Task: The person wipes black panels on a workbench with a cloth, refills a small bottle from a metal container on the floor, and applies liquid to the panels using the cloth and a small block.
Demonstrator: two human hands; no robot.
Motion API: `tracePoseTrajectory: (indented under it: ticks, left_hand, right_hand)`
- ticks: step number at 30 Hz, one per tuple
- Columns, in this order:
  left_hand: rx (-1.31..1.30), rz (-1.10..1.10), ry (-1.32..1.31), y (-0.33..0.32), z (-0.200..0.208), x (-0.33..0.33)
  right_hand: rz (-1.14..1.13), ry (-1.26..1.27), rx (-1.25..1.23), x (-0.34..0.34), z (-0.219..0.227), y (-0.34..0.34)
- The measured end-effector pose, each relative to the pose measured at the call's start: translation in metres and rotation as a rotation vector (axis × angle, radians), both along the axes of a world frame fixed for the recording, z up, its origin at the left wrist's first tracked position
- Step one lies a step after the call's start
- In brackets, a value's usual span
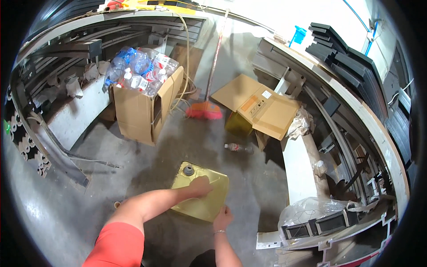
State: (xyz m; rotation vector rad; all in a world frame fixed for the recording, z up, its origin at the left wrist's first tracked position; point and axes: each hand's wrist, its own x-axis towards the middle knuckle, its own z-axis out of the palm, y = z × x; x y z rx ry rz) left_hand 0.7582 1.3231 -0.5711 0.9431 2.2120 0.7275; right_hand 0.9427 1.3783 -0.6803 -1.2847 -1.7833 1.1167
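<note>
Two hands [202, 186] on yellow canister [200, 196]

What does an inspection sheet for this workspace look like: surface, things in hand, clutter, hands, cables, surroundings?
Surface: grey concrete floor, dusty and stained.
Things in hand: flat yellow metal can on the floor, its grey cap at the far corner.
Clutter: cardboard box full of empty plastic bottles; one loose bottle; flattened carton; broom with orange bristles.
Hands: left hand rests on top of the can; right hand at its near edge, with a bracelet on the wrist.
Cables: pale hose hanging beside the box.
Surroundings: racks of metal profiles on both sides; plastic-wrapped profiles at right.
</note>
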Motion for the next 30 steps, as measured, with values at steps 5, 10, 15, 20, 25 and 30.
tracePoseTrajectory:
  ticks: [5, 10, 15, 20, 25, 30]
  left_hand:
    - [0.066, 0.171, 0.07, 0.027, -0.004, -0.008]
    - [0.189, -0.288, 0.514, -0.002, -0.008, 0.011]
    - [0.307, -0.25, 0.484, -0.028, -0.003, 0.032]
    - [0.28, -0.312, 0.359, -0.157, 0.175, 0.043]
    - [0.582, 0.005, 1.103, -0.304, 0.382, 0.076]
    - [0.209, 0.682, 1.56, -0.409, 0.483, 0.048]
  right_hand:
    - [0.035, -0.268, 0.001, -0.029, 0.03, 0.052]
    - [-0.056, -0.366, 0.014, -0.049, 0.035, 0.046]
    - [0.048, -0.467, 0.097, -0.042, 0.031, 0.06]
    - [0.17, -0.224, -0.049, -0.034, 0.002, 0.08]
    - [0.162, -0.254, -0.154, -0.025, 0.09, 0.047]
    - [0.26, -0.278, -0.091, -0.02, 0.079, 0.06]
